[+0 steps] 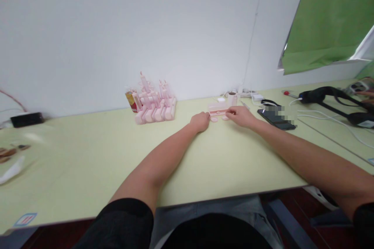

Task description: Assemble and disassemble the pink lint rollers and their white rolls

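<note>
A low pink case (217, 113) with a red-edged strip along it lies between my two hands. My left hand (200, 121) is closed, its fingertips pressed on the case's left end. At the right end, my right hand (242, 116) bends thumb and fingers into a pinch on the case, partly hiding that corner. Two small round pink discs lie just in front: one disc (214, 119) shows fully, the other disc (224, 118) is beside my right fingers. Behind the case stand a see-through pinkish box (217, 106) and a pale pink cylinder (232, 99) with a dark top.
Several pink tubes and bottles (155, 109) stand grouped near the wall, with a red and yellow packet (131, 102) behind. Rightward lie a black phone (274, 118), white cables (336, 118) and a black headset strap (327, 103). A black box (27, 120) sits far left.
</note>
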`<state>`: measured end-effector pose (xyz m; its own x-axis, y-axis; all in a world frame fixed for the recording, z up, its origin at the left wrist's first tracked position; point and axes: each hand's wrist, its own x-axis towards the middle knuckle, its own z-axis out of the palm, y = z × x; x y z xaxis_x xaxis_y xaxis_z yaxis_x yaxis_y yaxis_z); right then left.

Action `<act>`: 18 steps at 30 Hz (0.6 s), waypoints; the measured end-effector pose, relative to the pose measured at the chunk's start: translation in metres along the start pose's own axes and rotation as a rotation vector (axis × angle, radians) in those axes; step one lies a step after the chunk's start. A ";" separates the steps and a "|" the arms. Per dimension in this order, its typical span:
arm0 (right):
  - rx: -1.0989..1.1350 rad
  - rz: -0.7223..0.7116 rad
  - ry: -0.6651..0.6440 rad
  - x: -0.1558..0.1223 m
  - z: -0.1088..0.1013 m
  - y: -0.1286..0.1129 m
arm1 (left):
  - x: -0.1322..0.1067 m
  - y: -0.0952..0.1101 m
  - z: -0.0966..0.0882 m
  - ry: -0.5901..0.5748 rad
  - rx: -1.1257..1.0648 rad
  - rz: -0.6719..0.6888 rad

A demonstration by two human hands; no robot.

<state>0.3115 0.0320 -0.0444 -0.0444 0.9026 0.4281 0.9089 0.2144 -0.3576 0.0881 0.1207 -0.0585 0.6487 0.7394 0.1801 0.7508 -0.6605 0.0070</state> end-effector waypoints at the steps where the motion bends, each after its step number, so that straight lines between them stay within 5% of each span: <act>1: -0.017 -0.130 -0.049 -0.005 0.004 -0.013 | -0.001 -0.001 -0.001 0.001 0.000 0.004; 3: -0.080 -0.313 -0.130 -0.012 0.013 -0.037 | -0.004 -0.004 -0.005 0.004 0.000 0.008; 10: -0.245 -0.218 -0.303 -0.018 0.034 -0.067 | -0.037 -0.044 -0.028 0.082 0.001 -0.049; 18: -0.243 -0.208 -0.281 -0.014 0.033 -0.075 | -0.073 -0.093 -0.073 0.239 0.002 -0.199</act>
<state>0.2300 0.0151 -0.0508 -0.3177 0.9234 0.2154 0.9386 0.3385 -0.0672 -0.0385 0.1184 -0.0007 0.4414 0.8023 0.4020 0.8605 -0.5054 0.0638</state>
